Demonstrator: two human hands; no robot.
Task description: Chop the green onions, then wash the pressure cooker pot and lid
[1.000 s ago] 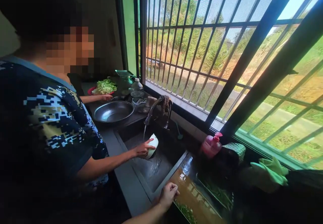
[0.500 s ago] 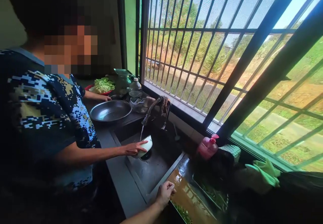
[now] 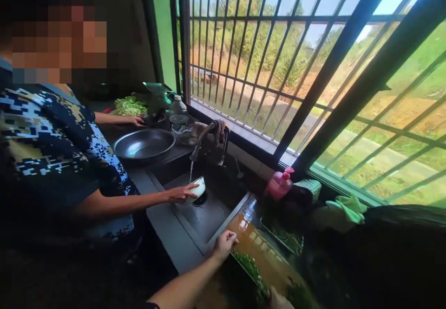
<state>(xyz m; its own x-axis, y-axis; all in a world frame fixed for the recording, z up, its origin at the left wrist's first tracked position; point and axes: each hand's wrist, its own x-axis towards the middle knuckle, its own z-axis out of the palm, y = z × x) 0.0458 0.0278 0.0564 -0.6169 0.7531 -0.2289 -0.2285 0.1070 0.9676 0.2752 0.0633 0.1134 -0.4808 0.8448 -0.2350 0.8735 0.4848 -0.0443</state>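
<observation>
My left hand [image 3: 223,246] is closed, its fingers curled together above the near end of a wet wooden cutting board [image 3: 252,234]. Its fingertips meet the far end of a dark, straight-edged blade, apparently a kitchen knife [image 3: 245,272]; whether they pinch it is unclear. Chopped greens [image 3: 251,265] lie along the blade's edge. At the bottom of the view my right hand [image 3: 278,301] is partly cut off, closed around the knife's near end. More dark greens [image 3: 299,295] lie on the board to its right.
Left of me, a person's hand [image 3: 181,193] holds a white bowl [image 3: 198,189] under running water from the tap [image 3: 197,148], over the sink [image 3: 195,225]. A wok [image 3: 144,144], leafy vegetables [image 3: 129,106], a pink pump bottle [image 3: 279,183] and a tray of greens [image 3: 284,234] stand around.
The view has shifted right and down. My right hand has come into sight at the bottom, and more of the blade and chopped greens shows. The co-worker still holds the bowl under the water.
</observation>
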